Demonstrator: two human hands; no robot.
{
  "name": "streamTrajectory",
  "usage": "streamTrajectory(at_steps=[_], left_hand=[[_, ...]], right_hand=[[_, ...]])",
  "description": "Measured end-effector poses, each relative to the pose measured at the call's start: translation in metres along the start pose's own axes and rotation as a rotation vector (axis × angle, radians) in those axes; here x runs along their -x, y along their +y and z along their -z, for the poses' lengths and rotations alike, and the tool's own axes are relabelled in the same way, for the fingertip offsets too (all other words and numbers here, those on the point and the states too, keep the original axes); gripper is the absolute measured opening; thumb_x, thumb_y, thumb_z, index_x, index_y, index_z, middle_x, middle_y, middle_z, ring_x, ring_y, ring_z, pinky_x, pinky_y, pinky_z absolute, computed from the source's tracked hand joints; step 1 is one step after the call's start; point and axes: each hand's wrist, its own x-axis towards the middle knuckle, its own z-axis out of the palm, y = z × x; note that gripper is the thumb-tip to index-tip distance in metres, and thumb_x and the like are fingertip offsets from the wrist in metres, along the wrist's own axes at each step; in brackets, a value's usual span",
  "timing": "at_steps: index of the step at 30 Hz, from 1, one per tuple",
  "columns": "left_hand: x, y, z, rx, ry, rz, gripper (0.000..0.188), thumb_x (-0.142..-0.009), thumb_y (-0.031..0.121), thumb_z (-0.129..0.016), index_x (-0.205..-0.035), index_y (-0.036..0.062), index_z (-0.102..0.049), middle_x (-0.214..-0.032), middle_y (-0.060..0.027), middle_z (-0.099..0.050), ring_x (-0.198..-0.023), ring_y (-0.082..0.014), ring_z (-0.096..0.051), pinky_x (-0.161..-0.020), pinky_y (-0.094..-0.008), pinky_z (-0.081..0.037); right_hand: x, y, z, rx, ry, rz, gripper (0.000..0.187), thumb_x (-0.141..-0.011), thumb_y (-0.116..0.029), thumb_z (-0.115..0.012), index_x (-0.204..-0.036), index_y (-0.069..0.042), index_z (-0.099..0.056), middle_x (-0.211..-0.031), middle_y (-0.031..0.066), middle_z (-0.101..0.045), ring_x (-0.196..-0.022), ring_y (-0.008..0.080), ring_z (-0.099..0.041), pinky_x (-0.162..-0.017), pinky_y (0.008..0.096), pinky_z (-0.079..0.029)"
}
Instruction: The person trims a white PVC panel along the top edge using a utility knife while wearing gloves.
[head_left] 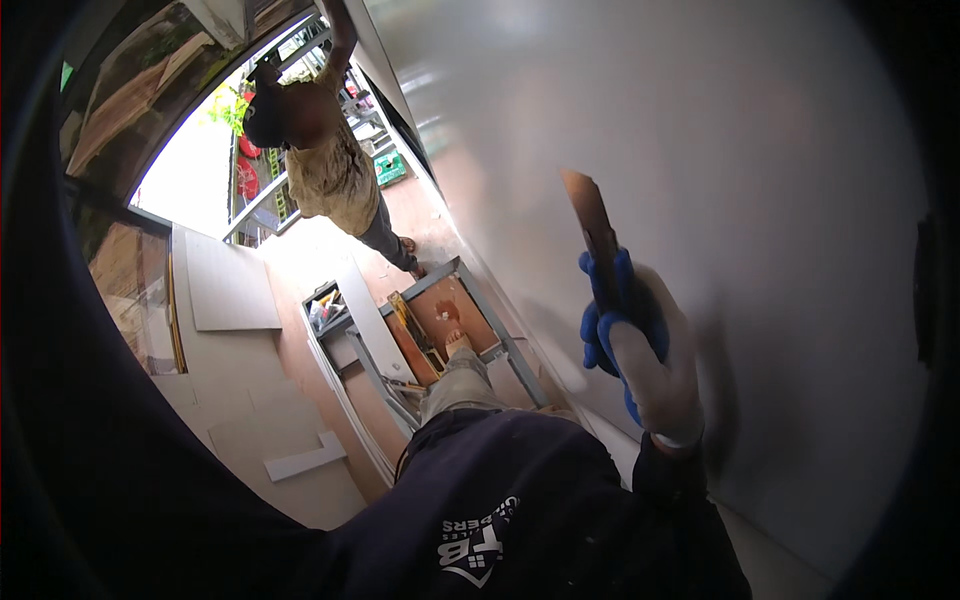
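My right hand (645,345), in a white glove with blue-coated fingers, is raised in front of a large smooth pale panel (780,170). Its fingers are closed round a putty knife (592,215), a narrow dark tool whose flat metal blade points up and widens toward a slanted end. From this view I cannot tell whether the blade touches the panel. A soft shadow falls on the panel beside the hand. My left hand is out of the picture.
Below, my bare foot (457,340) rests on a metal-framed stand with a brown board (440,305). A tray of small items (325,308) is beside it. Pale boards (230,280) lie at left. Another person (335,170) stands farther off, arm raised, near a bright opening.
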Motion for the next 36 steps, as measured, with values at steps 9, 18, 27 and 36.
streamTrajectory(at_steps=[9,18,27,36], left_hand=[[-0.078,-0.005,0.059,-0.032,-0.147,0.135,0.043,-0.112,0.025,-0.042,-0.146,0.0012,-0.054,-0.139,-0.0111,-0.065,-0.122,-0.0196,-0.064,-0.108,-0.0328,-0.048],[-0.223,0.175,0.140,-0.039,-0.066,-0.290,0.042,-0.112,0.024,-0.044,-0.146,0.0023,-0.054,-0.139,-0.0098,-0.065,-0.122,-0.0182,-0.064,-0.108,-0.0315,-0.048],[-0.220,0.630,0.233,-0.067,0.092,-1.502,0.041,-0.112,0.023,-0.045,-0.147,0.0035,-0.054,-0.139,-0.0085,-0.065,-0.122,-0.0167,-0.064,-0.108,-0.0301,-0.048],[0.009,0.934,0.212,-0.481,-0.292,-2.317,0.041,-0.111,0.026,-0.049,-0.145,0.0034,-0.055,-0.133,-0.0075,-0.066,-0.118,-0.0162,-0.064,-0.104,-0.0305,-0.049]], right_hand=[[-0.140,-0.045,-0.048,0.111,-0.108,-0.131,0.042,-0.096,-0.019,-0.063,-0.132,0.003,-0.058,-0.095,0.0118,-0.068,-0.084,0.0170,-0.065,-0.083,0.0310,-0.053],[-0.168,-0.048,-0.053,0.193,-0.107,-0.205,0.041,-0.093,-0.016,-0.063,-0.128,0.005,-0.061,-0.093,0.0153,-0.072,-0.089,0.0201,-0.069,-0.088,0.0340,-0.054],[-0.184,-0.054,-0.071,-0.041,-0.047,-0.132,0.041,-0.099,-0.010,-0.059,-0.138,0.000,-0.059,-0.109,0.0099,-0.072,-0.093,0.0157,-0.068,-0.089,0.0318,-0.056],[-0.259,-0.201,-0.143,-0.670,-0.047,0.954,0.046,-0.102,-0.006,-0.053,-0.146,0.001,-0.041,-0.098,0.0052,-0.060,-0.082,0.0084,-0.055,-0.074,0.0259,-0.050]])
